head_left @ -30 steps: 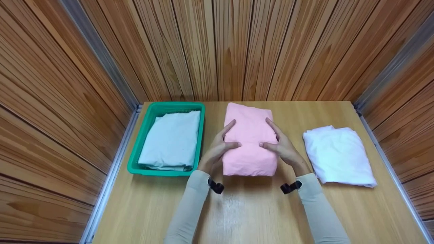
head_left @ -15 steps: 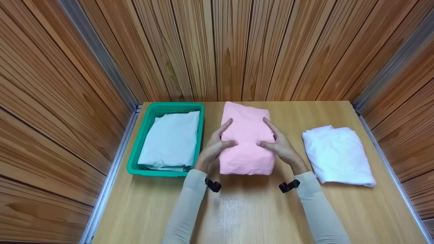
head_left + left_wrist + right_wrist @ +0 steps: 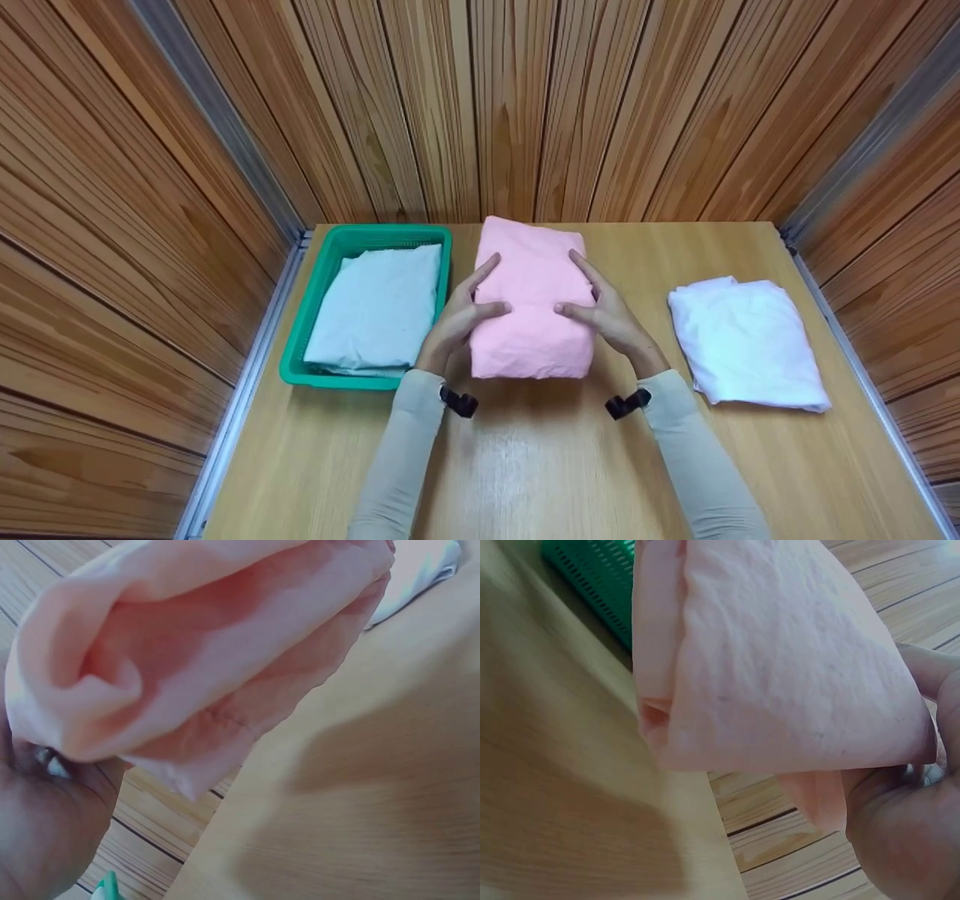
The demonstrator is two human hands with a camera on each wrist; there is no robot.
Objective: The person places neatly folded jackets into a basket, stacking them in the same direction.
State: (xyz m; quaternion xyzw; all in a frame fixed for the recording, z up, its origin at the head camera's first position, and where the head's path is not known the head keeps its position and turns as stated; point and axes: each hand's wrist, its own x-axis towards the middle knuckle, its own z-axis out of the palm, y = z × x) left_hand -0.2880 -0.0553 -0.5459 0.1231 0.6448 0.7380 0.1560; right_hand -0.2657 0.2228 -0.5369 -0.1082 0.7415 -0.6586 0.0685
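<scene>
A folded pink cloth (image 3: 532, 300) is held up between both hands over the middle of the table. My left hand (image 3: 459, 319) grips its left side, thumb on top and the other fingers partly hidden beneath. On the opposite side, my right hand (image 3: 609, 315) holds it the same way. Loose folded layers of the pink cloth (image 3: 217, 667) show at its near end in the left wrist view, above the tabletop. From the right wrist, the pink cloth (image 3: 772, 667) looks smooth on top, with a fold along its edge.
Left of the hands stands a green plastic basket (image 3: 298, 330) holding a folded pale cloth (image 3: 375, 307). A folded white cloth (image 3: 750, 345) lies at the right of the wooden table (image 3: 525, 472). Wood-plank walls (image 3: 510, 112) rise behind and at both sides.
Both hands have carried the pink cloth to the left, toward the basket, and slightly up in the head view. The basket and the white cloth stay where they were.
</scene>
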